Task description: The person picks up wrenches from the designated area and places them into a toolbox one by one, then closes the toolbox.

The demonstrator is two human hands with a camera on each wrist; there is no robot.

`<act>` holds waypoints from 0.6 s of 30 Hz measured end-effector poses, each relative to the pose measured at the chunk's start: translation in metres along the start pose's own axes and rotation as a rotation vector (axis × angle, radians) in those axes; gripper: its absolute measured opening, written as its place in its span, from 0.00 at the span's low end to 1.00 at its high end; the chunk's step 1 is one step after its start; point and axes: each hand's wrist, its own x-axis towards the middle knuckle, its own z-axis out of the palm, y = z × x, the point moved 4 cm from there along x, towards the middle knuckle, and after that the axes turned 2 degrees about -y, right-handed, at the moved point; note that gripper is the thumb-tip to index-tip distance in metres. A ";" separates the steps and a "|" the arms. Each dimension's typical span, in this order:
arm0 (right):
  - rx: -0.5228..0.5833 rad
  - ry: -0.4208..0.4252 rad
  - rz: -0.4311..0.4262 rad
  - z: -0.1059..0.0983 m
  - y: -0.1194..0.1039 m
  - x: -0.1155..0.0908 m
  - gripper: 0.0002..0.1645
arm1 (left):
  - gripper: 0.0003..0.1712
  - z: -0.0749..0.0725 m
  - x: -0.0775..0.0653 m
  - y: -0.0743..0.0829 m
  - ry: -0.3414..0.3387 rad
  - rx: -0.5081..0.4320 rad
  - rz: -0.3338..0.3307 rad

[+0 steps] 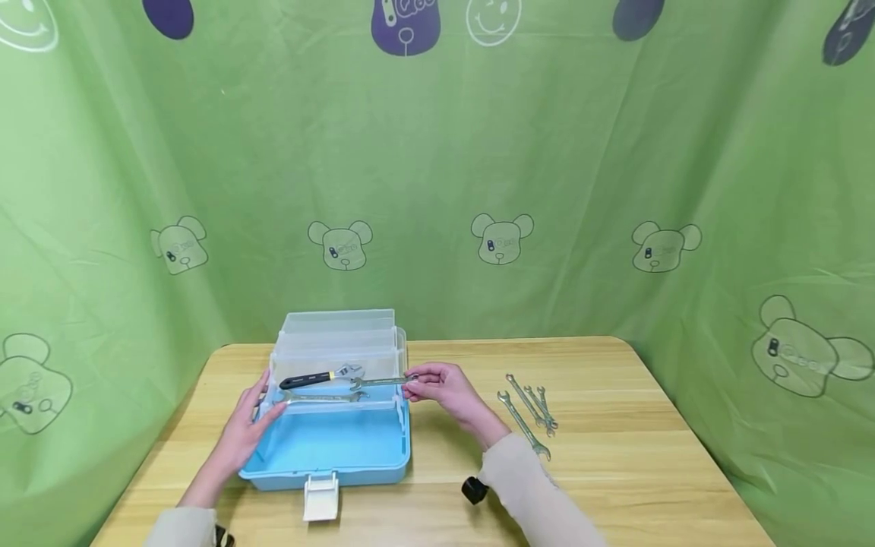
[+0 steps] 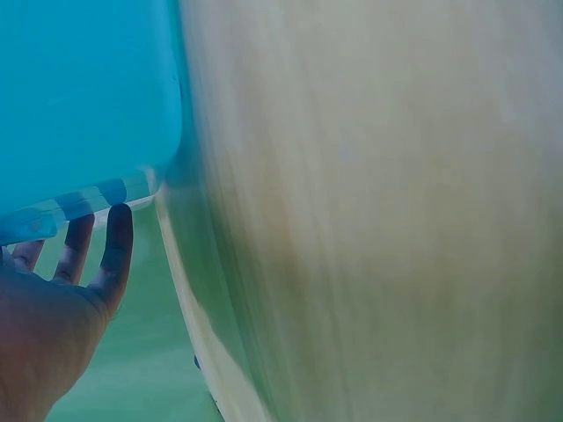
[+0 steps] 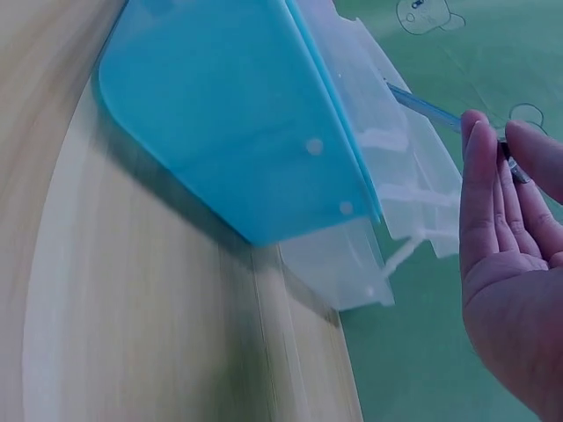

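My right hand (image 1: 440, 389) pinches one end of a double open-ended wrench (image 1: 383, 381) between thumb and fingertips. The wrench lies level over the upper tray (image 1: 391, 363) of a light blue toolbox (image 1: 372, 477) whose clear tiers are raised. Beside that wrench are a black-handled adjustable wrench (image 1: 307, 379) and another open-ended wrench (image 1: 321, 397), both at the tray. At the toolbox's left side my left hand (image 1: 239, 433) rests with fingers extended along the outside and thumb near the tray's front corner. In the left wrist view, its fingertips (image 2: 119, 220) touch the side.
Several open-ended wrenches lie on the wooden table (image 1: 615, 471) to the right, including a longer one (image 1: 522, 425). A white latch (image 1: 320, 497) hangs at the toolbox's front. Green curtain (image 1: 437, 152) surrounds the table's back and sides.
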 end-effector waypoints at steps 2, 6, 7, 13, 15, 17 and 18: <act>-0.003 -0.010 0.006 0.005 0.001 0.004 0.22 | 0.46 0.000 0.000 0.000 0.002 0.003 -0.002; -0.007 -0.018 0.026 0.014 0.002 0.011 0.22 | 0.45 -0.001 -0.001 -0.001 0.006 0.002 -0.001; -0.013 -0.019 0.029 0.016 0.002 0.013 0.22 | 0.45 -0.001 -0.002 -0.001 0.005 0.002 -0.001; -0.044 -0.009 0.061 0.025 0.006 0.023 0.19 | 0.46 -0.001 -0.002 -0.004 0.004 0.000 -0.008; -0.063 -0.005 0.065 0.028 0.007 0.026 0.18 | 0.46 -0.001 -0.001 -0.005 0.006 0.001 -0.006; -0.095 0.003 0.062 0.030 0.007 0.028 0.18 | 0.46 -0.001 0.000 -0.004 0.006 -0.001 -0.001; -0.121 0.009 0.061 0.031 0.007 0.028 0.17 | 0.46 -0.001 0.001 -0.004 0.007 -0.002 0.003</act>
